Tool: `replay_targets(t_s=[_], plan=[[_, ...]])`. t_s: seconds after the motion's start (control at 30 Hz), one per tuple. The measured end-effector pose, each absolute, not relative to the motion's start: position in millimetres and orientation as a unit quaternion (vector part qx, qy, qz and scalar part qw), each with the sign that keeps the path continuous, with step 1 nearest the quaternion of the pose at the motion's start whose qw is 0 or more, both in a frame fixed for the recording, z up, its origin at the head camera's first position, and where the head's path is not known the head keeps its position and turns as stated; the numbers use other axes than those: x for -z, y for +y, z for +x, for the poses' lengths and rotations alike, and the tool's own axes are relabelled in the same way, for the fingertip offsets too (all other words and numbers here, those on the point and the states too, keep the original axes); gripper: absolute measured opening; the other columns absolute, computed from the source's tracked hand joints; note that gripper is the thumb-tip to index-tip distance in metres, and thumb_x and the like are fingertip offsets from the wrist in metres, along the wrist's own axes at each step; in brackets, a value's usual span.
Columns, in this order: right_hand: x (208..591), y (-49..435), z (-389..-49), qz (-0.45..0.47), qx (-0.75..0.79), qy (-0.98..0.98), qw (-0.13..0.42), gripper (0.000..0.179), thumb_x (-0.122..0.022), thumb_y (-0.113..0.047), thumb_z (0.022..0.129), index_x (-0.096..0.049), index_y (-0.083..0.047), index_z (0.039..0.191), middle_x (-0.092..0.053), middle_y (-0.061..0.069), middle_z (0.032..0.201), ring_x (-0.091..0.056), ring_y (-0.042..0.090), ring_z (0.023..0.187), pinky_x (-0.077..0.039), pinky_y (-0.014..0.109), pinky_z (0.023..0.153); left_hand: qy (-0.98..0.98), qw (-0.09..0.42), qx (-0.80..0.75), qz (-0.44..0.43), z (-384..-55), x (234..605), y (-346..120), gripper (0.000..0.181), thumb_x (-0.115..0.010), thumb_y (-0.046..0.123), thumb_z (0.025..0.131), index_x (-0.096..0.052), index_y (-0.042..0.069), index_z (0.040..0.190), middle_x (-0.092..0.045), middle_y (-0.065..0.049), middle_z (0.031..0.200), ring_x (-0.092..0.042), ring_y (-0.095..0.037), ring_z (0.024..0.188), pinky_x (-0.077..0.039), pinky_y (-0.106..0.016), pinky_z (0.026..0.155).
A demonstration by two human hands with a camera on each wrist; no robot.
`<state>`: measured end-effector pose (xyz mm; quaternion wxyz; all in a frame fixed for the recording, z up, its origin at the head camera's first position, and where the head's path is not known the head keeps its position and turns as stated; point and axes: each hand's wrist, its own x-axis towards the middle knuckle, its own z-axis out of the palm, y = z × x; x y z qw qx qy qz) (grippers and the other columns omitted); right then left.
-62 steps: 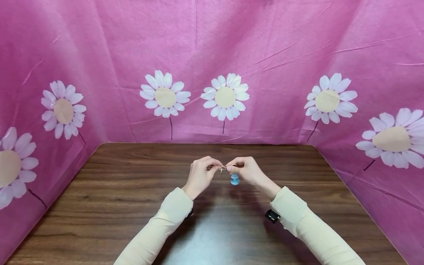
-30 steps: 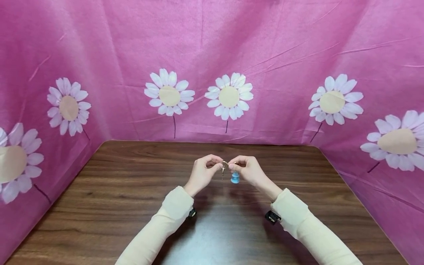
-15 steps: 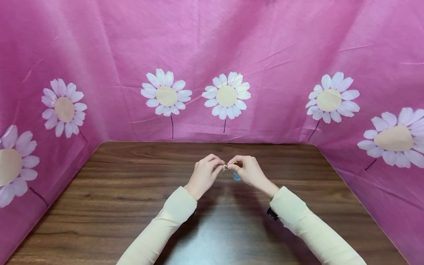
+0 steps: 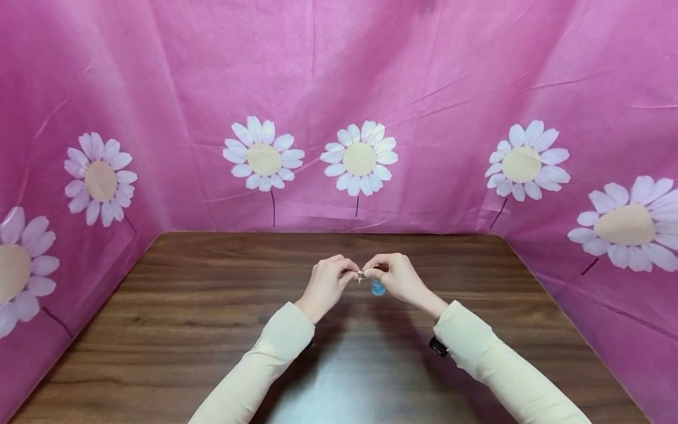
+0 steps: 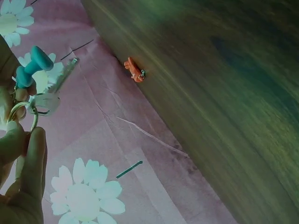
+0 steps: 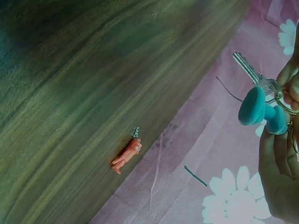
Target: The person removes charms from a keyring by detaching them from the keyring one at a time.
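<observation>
Over the far middle of the table, my left hand [image 4: 324, 290] and right hand [image 4: 402, 280] meet fingertip to fingertip. The left fingers pinch a gold key ring [image 5: 34, 120] that carries a silver key [image 6: 247, 67], which hangs down between the hands. The right fingers also pinch a gold ring, beside a blue pushpin-shaped charm [image 4: 378, 288] that dangles under them. In the right wrist view, that charm overlaps the head of the key. How the two gold rings join is hidden by the fingertips.
An orange figure charm [image 6: 127, 155] with a short chain lies on the wooden table [image 4: 212, 330] close to its edge, seen in both wrist views. A pink cloth [image 4: 424, 70] with printed daisies stands around the back and sides.
Both hands stay almost in place. The left fingertips have come in closer to the right ones, the key has turned between them, and the blue charm has swung slightly right.
</observation>
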<state>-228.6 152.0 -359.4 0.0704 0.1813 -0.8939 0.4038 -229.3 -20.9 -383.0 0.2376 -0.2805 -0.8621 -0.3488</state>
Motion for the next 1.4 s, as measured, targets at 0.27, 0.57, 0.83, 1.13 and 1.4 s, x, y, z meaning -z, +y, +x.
replay_targets(t_s=[0.27,0.57,0.83,1.13,1.4], plan=[[365,151,-230,0.191,-0.389,-0.898,0.081,0.004,-0.069,-0.014,0.080,-0.072,-0.011,0.079,-0.068,-0.001,0.069,-0.053,0.009,0.059,-0.043,0.021,0.058,-0.870,0.236,0.342,-0.265,-229,387,-24,0.005,-0.072,0.015,0.073,-0.069,0.015,0.077,-0.064,0.005,0.072,-0.059,-0.007,0.064,-0.046,-0.022,0.059],[359,151,-232,0.175,-0.418,-0.888,0.072,0.003,-0.069,-0.009,0.079,-0.072,-0.009,0.080,-0.064,0.002,0.064,-0.051,0.008,0.054,-0.043,0.022,0.053,-0.850,0.258,0.375,-0.263,-234,385,-27,0.004,-0.071,0.017,0.076,-0.069,0.013,0.076,-0.065,0.005,0.073,-0.058,-0.006,0.064,-0.046,-0.022,0.059],[361,149,-230,0.171,-0.438,-0.881,0.057,0.004,-0.068,-0.008,0.080,-0.071,-0.008,0.081,-0.063,0.003,0.063,-0.051,0.009,0.052,-0.042,0.021,0.046,-0.842,0.247,0.405,-0.256,-234,386,-32,0.005,-0.071,0.016,0.077,-0.070,0.011,0.076,-0.065,0.005,0.074,-0.059,-0.005,0.066,-0.049,-0.020,0.062],[363,153,-234,0.162,-0.510,-0.845,0.001,0.010,-0.066,-0.004,0.080,-0.070,0.002,0.088,-0.064,0.007,0.069,-0.055,0.007,0.059,-0.050,0.022,0.053,-0.819,0.190,0.493,-0.223,-232,381,-30,0.006,-0.069,0.011,0.080,-0.069,0.006,0.078,-0.069,-0.001,0.078,-0.062,-0.008,0.070,-0.051,-0.019,0.065],[363,162,-234,0.190,-0.570,-0.791,-0.119,0.021,-0.065,-0.004,0.081,-0.063,0.008,0.098,-0.066,0.001,0.075,-0.062,0.011,0.064,-0.054,0.029,0.066,-0.826,0.155,0.481,-0.249,-231,376,-34,0.005,-0.068,0.011,0.080,-0.069,0.006,0.080,-0.067,-0.001,0.078,-0.063,-0.010,0.074,-0.051,-0.018,0.068]])
